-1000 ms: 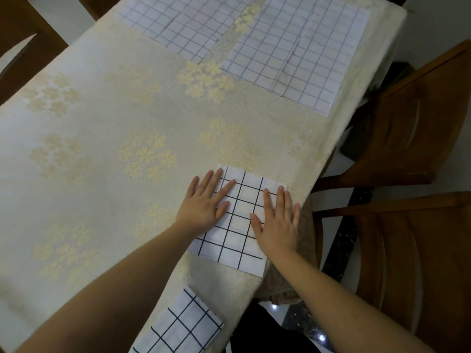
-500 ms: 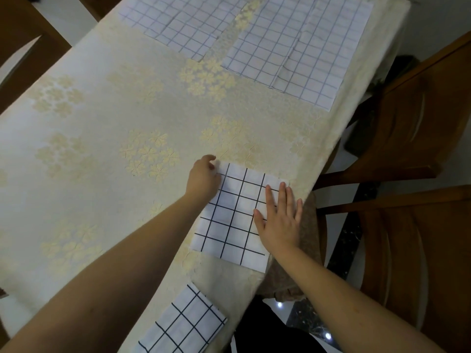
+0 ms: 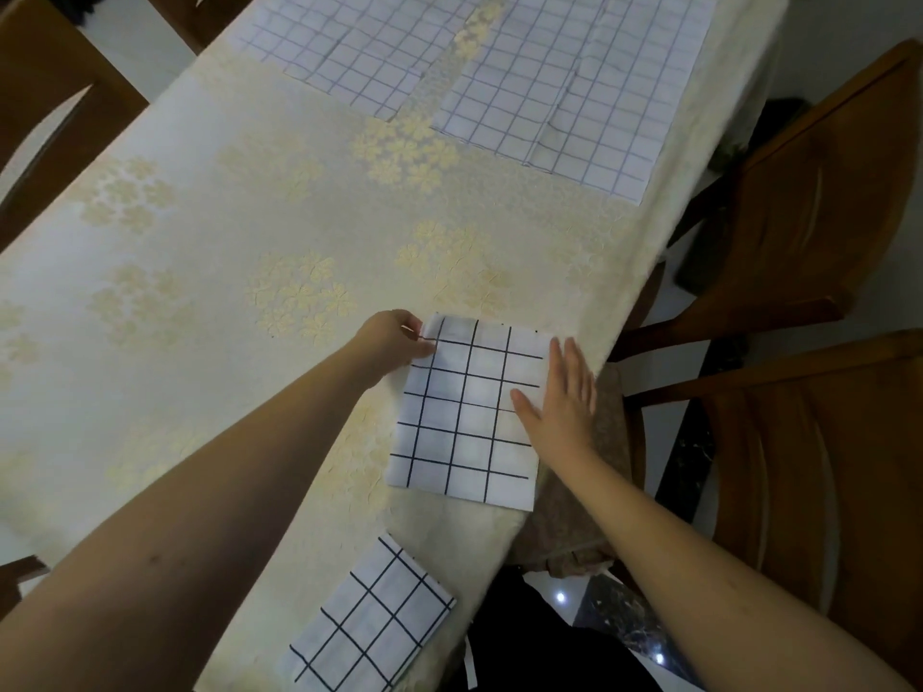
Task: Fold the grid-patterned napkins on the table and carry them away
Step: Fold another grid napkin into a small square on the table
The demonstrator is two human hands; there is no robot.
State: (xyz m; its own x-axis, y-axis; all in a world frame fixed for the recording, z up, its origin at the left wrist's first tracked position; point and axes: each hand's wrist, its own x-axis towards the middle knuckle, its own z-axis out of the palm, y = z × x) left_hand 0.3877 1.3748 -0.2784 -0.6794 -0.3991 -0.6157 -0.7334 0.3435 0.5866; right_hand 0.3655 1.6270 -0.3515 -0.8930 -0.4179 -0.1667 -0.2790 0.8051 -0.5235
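A folded white napkin with black grid lines (image 3: 467, 412) lies near the table's right edge. My left hand (image 3: 394, 342) pinches its far left corner. My right hand (image 3: 562, 404) rests flat with fingers spread on the napkin's right side. A second folded grid napkin (image 3: 372, 624) lies at the near edge of the table, below the first. Two large unfolded grid napkins lie flat at the far end, one on the left (image 3: 359, 37) and one on the right (image 3: 579, 77).
The table wears a cream tablecloth with flower patterns (image 3: 210, 252). Wooden chairs stand on the right (image 3: 819, 202) and near right (image 3: 824, 467); another chair (image 3: 45, 92) stands on the far left. A brownish cloth (image 3: 579, 516) hangs off the table's right edge.
My left hand has left its flat position on the napkin and closed on the napkin's far left corner. My right hand has slid toward the napkin's right edge.
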